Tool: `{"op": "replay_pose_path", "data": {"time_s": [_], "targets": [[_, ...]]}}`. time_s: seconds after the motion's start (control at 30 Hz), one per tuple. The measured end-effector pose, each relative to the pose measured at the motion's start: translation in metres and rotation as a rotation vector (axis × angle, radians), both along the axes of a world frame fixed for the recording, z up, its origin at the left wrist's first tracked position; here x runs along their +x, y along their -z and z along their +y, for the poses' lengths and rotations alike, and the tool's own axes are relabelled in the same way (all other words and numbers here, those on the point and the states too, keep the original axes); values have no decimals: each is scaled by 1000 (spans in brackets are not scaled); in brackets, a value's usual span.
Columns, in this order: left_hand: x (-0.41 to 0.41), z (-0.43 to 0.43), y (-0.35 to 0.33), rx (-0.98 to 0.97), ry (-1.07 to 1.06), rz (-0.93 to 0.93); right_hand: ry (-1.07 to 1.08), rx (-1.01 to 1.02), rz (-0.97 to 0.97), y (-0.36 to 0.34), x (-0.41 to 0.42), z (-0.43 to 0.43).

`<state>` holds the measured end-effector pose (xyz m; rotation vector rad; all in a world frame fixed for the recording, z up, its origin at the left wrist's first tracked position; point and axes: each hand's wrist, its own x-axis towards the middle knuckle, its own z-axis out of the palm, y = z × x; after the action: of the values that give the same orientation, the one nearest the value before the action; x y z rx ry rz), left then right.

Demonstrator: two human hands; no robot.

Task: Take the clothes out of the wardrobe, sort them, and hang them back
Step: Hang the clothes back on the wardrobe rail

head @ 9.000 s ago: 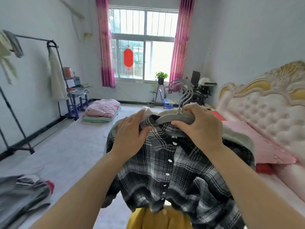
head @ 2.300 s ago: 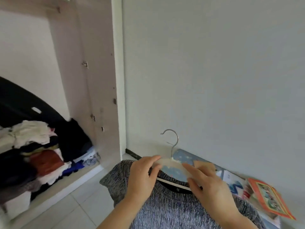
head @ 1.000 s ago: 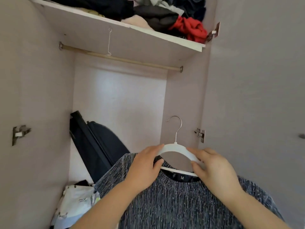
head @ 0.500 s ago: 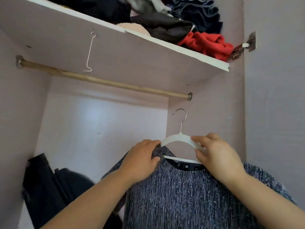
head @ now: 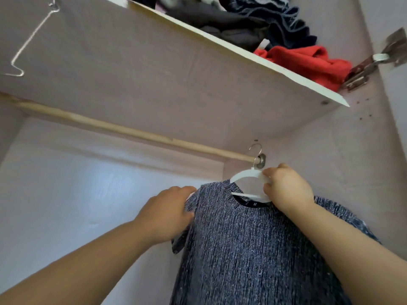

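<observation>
A dark blue-grey knit sweater hangs on a white hanger with a metal hook. The hook sits at the right end of the wooden wardrobe rail, by its metal end fitting. My right hand grips the hanger's right side at the collar. My left hand holds the sweater's left shoulder; its fingertips are hidden behind the fabric. I cannot tell whether the hook rests on the rail.
A shelf above the rail carries a pile of clothes, with a red garment at its right end. A bare wire hook hangs under the shelf at the left. A door hinge sticks out at the upper right.
Both hands have lifted the sweater and hanger up and to the right, bringing the hook to the rail's right end. My left hand slid from the hanger to the shoulder.
</observation>
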<state>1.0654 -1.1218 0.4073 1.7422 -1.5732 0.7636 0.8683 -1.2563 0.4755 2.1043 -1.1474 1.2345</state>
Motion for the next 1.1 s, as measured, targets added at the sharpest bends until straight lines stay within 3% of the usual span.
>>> {"op": "replay_pose_path", "data": {"time_s": [0.27,0.57,0.7,0.83,1.1], "targets": [[21,-36,-2,3,-54,-33,132,18,10,-13,22,-47],[29,-34,21,62,-84,-19,214,73,116,20,33,-53],[29,-21,31,92,-105,-7,216,-91,195,42,37,-47],[28,1,49,132,-159,8,60,-102,284,82,53,-23],[46,93,158,367,-330,135,-314,218,419,227,93,73]]}}
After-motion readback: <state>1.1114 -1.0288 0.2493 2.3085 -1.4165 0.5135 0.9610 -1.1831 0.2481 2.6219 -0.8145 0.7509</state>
